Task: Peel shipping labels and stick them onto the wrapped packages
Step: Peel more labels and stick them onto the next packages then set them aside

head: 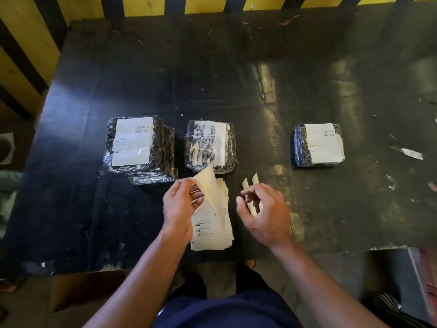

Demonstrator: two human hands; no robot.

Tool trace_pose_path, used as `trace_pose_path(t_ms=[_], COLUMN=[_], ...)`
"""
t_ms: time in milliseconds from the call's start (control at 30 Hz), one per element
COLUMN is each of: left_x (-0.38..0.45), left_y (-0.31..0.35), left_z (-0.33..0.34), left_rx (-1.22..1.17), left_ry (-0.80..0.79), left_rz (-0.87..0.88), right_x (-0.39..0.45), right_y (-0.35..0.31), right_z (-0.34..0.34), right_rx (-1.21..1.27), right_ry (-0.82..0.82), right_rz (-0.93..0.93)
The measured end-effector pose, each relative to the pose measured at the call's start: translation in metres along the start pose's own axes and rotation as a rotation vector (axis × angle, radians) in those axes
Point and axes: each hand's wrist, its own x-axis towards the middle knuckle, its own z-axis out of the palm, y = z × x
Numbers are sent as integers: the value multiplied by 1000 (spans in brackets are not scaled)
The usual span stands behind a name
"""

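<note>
A shipping label (209, 185) curls up off the stack of label sheets (212, 223) at the near edge of the dark counter (260, 91), its top corner pinched between the thumb and fingers of the left hand (181, 204). The lower part of the sheet is still down on the stack. The right hand (264, 209) hovers just beside the stack, fingers loosely curled around two narrow backing strips (250, 185) whose ends stick up past the fingertips.

Directly beyond the stack sits the middle package (210, 147), clear-wrapped, with a crinkled pale sheet showing at its top; whether that is a stuck label cannot be told. To the left stands a pile of wrapped packages (139, 147), the top one labelled, and well apart on the right lies a single labelled package (319, 145). Paper scraps (406, 152) lie at the far right.

The peel looks about half done. It should go best pulled low and slowly toward the near edge, so the sheet does not tear or fold onto its own adhesive. The right hand would do well to drop its strips and press the stack flat, then help carry the label square onto the wrap, smoothing from the centre outward.
</note>
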Motion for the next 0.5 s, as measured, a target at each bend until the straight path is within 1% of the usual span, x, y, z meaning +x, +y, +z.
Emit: trace_pose_path(t_ms=[67, 167, 367, 500], left_x=[-1, 0, 1, -2], left_y=[0, 1, 1, 4], left_z=[5, 8, 10, 8], left_rx=[-18, -44, -110, -134], left_ry=[27, 61, 55, 13], left_rz=[2, -1, -25, -38], right_x=[-3, -3, 9, 20], right_y=[-31, -49, -49, -47], right_z=[5, 21, 39, 34], right_rx=[-46, -148, -272, -194], right_ry=[4, 26, 67, 79], right_rz=[-111, -180, -165, -131])
